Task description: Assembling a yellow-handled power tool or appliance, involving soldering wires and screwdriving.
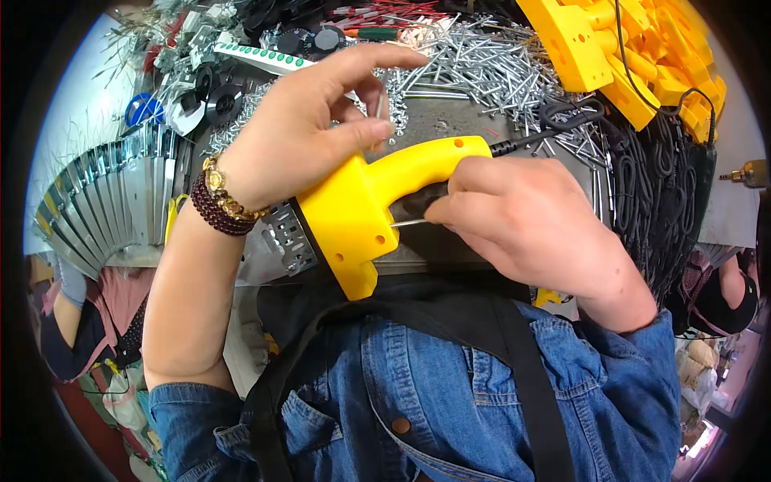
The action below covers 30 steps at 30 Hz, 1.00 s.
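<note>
A yellow power-tool housing (337, 217) with a looped handle lies in front of me, a slotted metal plate (285, 241) at its left end. My right hand (522, 217) is closed in a pinch on a long thin screw (408, 222), whose far end meets the inner edge of the housing. Above the housing, my left hand (305, 120) has its index finger stretched out and its other fingers curled. Another long screw (381, 95) shows upright between its thumb and fingers. Its wrist rests close over the housing's upper left part.
Loose long screws (490, 68) are heaped at the back. Yellow housings (642, 56) pile up at the far right, above bundled black cables (662, 185). Metal blades (112, 201) fan out at left. A screwdriver tip (735, 175) points in from the right. Other people's arms show at both sides.
</note>
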Each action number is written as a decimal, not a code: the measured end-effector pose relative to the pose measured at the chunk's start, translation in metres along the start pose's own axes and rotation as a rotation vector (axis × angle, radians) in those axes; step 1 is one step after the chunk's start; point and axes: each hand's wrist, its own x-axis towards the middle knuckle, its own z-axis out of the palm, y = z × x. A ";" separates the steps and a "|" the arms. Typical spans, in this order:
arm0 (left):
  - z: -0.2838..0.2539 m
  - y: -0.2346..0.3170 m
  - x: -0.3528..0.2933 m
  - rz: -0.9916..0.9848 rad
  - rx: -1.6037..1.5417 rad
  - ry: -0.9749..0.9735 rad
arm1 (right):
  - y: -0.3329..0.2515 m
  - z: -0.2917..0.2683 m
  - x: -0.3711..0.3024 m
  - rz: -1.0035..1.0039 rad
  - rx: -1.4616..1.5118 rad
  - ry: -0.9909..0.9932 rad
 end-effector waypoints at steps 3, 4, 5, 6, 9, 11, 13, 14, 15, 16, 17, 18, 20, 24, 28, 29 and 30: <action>-0.002 -0.004 -0.002 0.026 0.106 -0.052 | -0.003 0.002 0.004 -0.030 -0.019 -0.019; -0.002 -0.006 -0.001 0.066 0.118 -0.043 | -0.003 0.005 0.005 -0.035 -0.004 0.004; -0.002 -0.009 0.001 0.069 0.115 -0.039 | -0.001 0.005 0.007 -0.036 -0.009 0.000; -0.003 -0.011 0.002 0.082 0.106 -0.046 | 0.002 0.006 0.010 -0.081 0.005 0.011; 0.005 -0.017 0.003 0.148 0.149 -0.004 | 0.005 0.012 0.020 -0.144 0.063 0.054; 0.008 -0.017 0.004 0.234 0.294 0.004 | 0.004 0.019 0.023 -0.163 0.104 0.082; 0.009 -0.016 0.003 0.263 0.284 -0.009 | -0.003 0.024 0.028 -0.157 0.191 0.007; 0.011 -0.020 0.005 0.336 0.284 -0.001 | -0.004 0.021 0.032 -0.180 0.186 -0.005; 0.012 -0.020 0.005 0.322 0.276 0.011 | -0.004 0.019 0.035 -0.174 0.208 0.041; 0.011 -0.020 0.005 0.306 0.281 0.039 | -0.001 0.016 0.038 -0.167 0.231 0.086; 0.007 -0.018 0.005 0.221 0.214 0.022 | 0.005 0.012 0.043 -0.133 0.226 0.136; 0.005 -0.013 0.006 0.147 0.138 -0.001 | 0.006 0.002 0.047 -0.086 0.251 0.172; 0.001 -0.010 0.003 0.049 0.047 -0.034 | 0.013 -0.007 0.053 -0.005 0.285 0.247; 0.006 -0.020 0.005 0.177 0.099 -0.024 | 0.021 -0.016 0.067 -0.003 0.368 0.280; -0.003 -0.008 -0.009 0.113 0.346 -0.108 | 0.031 -0.013 0.088 0.074 0.704 0.320; -0.008 -0.004 -0.020 0.183 0.481 -0.036 | 0.031 -0.014 0.093 0.095 0.721 0.296; -0.015 0.000 -0.029 0.266 0.611 0.033 | 0.034 -0.015 0.097 0.124 0.725 0.276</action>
